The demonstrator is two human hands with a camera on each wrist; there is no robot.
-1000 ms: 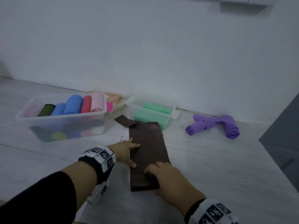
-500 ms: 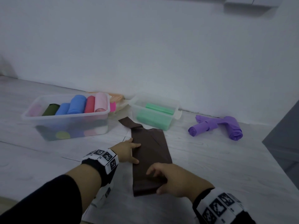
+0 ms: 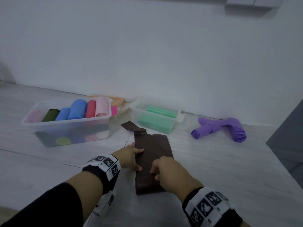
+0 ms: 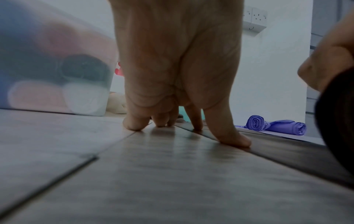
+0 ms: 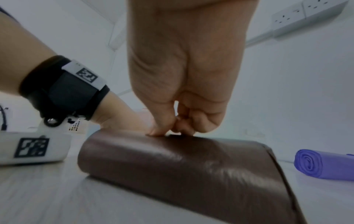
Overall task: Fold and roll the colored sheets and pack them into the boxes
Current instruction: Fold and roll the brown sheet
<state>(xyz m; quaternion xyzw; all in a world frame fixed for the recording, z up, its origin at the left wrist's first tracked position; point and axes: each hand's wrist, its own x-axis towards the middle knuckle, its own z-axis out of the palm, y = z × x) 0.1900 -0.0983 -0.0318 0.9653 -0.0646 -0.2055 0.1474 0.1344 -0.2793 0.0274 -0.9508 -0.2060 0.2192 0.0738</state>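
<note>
Both hands work on a brown sheet (image 3: 151, 154) that lies folded into a long strip on the pale floor (image 3: 213, 177), running from near the person toward the far wall. The right hand (image 3: 170, 172) sits on the near part of the strip with its fingers curled down; in the right wrist view the fingertips (image 5: 153, 131) pinch the top of the rolled-over near end, which forms a rounded fold. The left hand (image 3: 129, 157) rests at the strip's left edge with fingers fairly straight and spread; the left wrist view shows the thumb (image 4: 229, 136) pressing on the sheet's edge while the other fingertips touch the floor just beside it. It grips nothing.

The far end of the strip narrows into a twisted tail that points between two clear boxes. The left box (image 3: 65, 126) holds rolls packed side by side: olive, two blue, red and pale pink on top, with more colours dimly seen through its wall. The right box (image 3: 157, 110) is smaller and holds green rolls (image 3: 155, 122). Loose peach and pink sheets (image 3: 117, 104) lie behind the boxes, against the wall. Well to the right of the boxes, a purple sheet (image 3: 219, 128) lies on the floor, partly rolled at both ends.
</note>
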